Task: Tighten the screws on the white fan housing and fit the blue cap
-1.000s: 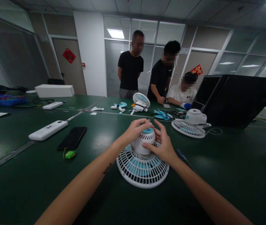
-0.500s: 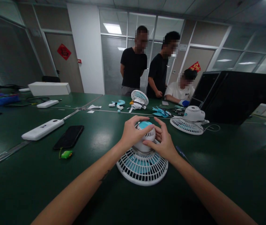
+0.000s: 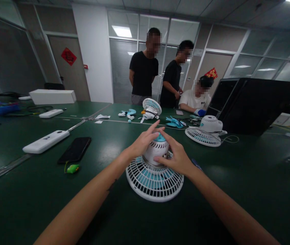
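Observation:
A small white fan rests face down on the green table, its round grille below and its motor housing on top. Light-blue blades show through the grille. A light-blue cap tops the housing. My left hand lies along the housing's upper left, fingers stretched out past the cap and thumb at the cap. Around the housing's right side curves my right hand, its thumb on the front and its index finger reaching up to the cap. Its other fingers are partly hidden behind the housing.
Right of the hands lie a second face-down fan and a screwdriver-like blue tool. Beyond are another fan and blue blades. Left are a phone and a white power strip-like bar. Several people are across the table.
My left hand has flattened, with its fingers now stretched over the top instead of curled round the cap. My right index finger has come down to the cap. The fan stays in place.

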### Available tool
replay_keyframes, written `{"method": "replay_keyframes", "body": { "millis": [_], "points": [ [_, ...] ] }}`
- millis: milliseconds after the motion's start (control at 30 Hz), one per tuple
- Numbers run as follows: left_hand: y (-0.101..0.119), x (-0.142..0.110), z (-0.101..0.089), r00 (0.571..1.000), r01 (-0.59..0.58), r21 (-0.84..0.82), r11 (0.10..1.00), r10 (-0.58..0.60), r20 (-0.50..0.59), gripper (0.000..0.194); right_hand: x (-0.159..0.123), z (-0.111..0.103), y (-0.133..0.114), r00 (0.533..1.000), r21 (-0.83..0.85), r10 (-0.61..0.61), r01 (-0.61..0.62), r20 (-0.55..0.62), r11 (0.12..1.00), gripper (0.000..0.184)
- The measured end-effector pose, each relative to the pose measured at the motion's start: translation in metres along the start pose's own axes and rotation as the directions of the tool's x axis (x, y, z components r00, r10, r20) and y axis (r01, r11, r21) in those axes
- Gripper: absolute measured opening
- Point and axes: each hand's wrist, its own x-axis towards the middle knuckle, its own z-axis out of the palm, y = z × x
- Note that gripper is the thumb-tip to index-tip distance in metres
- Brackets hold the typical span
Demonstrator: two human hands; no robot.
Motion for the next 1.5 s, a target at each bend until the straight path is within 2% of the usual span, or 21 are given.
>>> {"method": "replay_keyframes", "body": {
  "millis": [100, 233, 333, 433, 500, 533, 633, 700, 733, 767, 800, 833, 867, 933, 1000, 1133, 1300, 1500],
  "points": [
    [-0.012, 0.000, 0.004, 0.993, 0.042, -0.059, 0.997, -0.048, -0.106, 0.048, 0.003, 0.003, -0.006, 1.000, -0.043, -0.021, 0.021, -0.016, 0.999, 0.093],
    [-0.025, -0.003, 0.006, 0.976, 0.088, -0.027, 0.996, -0.092, -0.198, 0.055, -0.001, 0.006, -0.009, 0.998, -0.003, 0.038, -0.039, -0.055, 0.999, 0.078],
    [-0.030, -0.018, -0.006, 0.965, 0.121, 0.030, 0.992, -0.111, -0.236, 0.059, -0.007, 0.000, -0.002, 0.983, 0.133, 0.150, -0.135, -0.106, 0.982, 0.078],
    [-0.034, -0.047, -0.029, 0.956, 0.171, 0.102, 0.980, -0.140, -0.256, 0.061, -0.011, -0.019, 0.006, 0.937, 0.368, 0.295, -0.211, -0.189, 0.906, 0.081],
    [-0.037, -0.070, -0.045, 0.948, 0.216, 0.165, 0.962, -0.166, -0.273, 0.060, -0.012, -0.039, 0.008, 0.870, 0.513, 0.431, -0.263, -0.240, 0.817, 0.084],
    [-0.039, -0.080, -0.052, 0.945, 0.237, 0.199, 0.951, -0.178, -0.276, 0.059, -0.013, -0.051, 0.008, 0.819, 0.570, 0.510, -0.295, -0.262, 0.767, 0.085],
    [-0.046, -0.099, -0.063, 0.945, 0.287, 0.304, 0.908, -0.217, -0.243, 0.053, -0.020, -0.089, 0.006, 0.608, 0.658, 0.702, -0.362, -0.371, 0.661, 0.084],
    [-0.050, -0.103, -0.062, 0.950, 0.297, 0.364, 0.883, -0.234, -0.207, 0.050, -0.029, -0.113, 0.009, 0.461, 0.602, 0.739, -0.433, -0.492, 0.671, 0.091],
    [-0.052, -0.102, -0.060, 0.953, 0.297, 0.388, 0.872, -0.243, -0.183, 0.049, -0.036, -0.124, 0.012, 0.404, 0.517, 0.713, -0.497, -0.573, 0.697, 0.095],
    [-0.053, -0.101, -0.058, 0.955, 0.295, 0.412, 0.862, -0.252, -0.156, 0.049, -0.044, -0.135, 0.017, 0.372, 0.401, 0.664, -0.574, -0.649, 0.714, 0.098],
    [-0.054, -0.100, -0.055, 0.956, 0.292, 0.435, 0.852, -0.263, -0.126, 0.049, -0.053, -0.144, 0.024, 0.374, 0.264, 0.602, -0.650, -0.705, 0.713, 0.100],
    [-0.054, -0.099, -0.052, 0.956, 0.288, 0.459, 0.840, -0.276, -0.094, 0.049, -0.063, -0.153, 0.032, 0.400, 0.116, 0.531, -0.709, -0.747, 0.696, 0.101],
    [-0.055, -0.098, -0.050, 0.955, 0.284, 0.484, 0.828, -0.290, -0.064, 0.049, -0.074, -0.160, 0.042, 0.444, -0.025, 0.465, -0.743, -0.766, 0.668, 0.103],
    [-0.055, -0.098, -0.047, 0.948, 0.276, 0.531, 0.801, -0.318, -0.013, 0.049, -0.095, -0.172, 0.061, 0.526, -0.248, 0.357, -0.766, -0.772, 0.593, 0.106],
    [-0.056, -0.098, -0.046, 0.940, 0.266, 0.573, 0.775, -0.340, 0.023, 0.049, -0.111, -0.178, 0.079, 0.564, -0.364, 0.319, -0.780, -0.762, 0.509, 0.105],
    [-0.058, -0.099, -0.047, 0.934, 0.233, 0.630, 0.741, -0.351, 0.067, 0.046, -0.124, -0.175, 0.099, 0.570, -0.424, 0.362, -0.808, -0.738, 0.408, 0.101],
    [-0.055, -0.099, -0.045, 0.919, 0.236, 0.665, 0.709, -0.385, 0.084, 0.042, -0.120, -0.166, 0.101, 0.587, -0.430, 0.409, -0.801, -0.698, 0.416, 0.106],
    [-0.049, -0.098, -0.044, 0.900, 0.253, 0.686, 0.682, -0.427, 0.092, 0.042, -0.124, -0.170, 0.106, 0.513, -0.356, 0.452, -0.849, -0.729, 0.390, 0.109]
  ]
}}
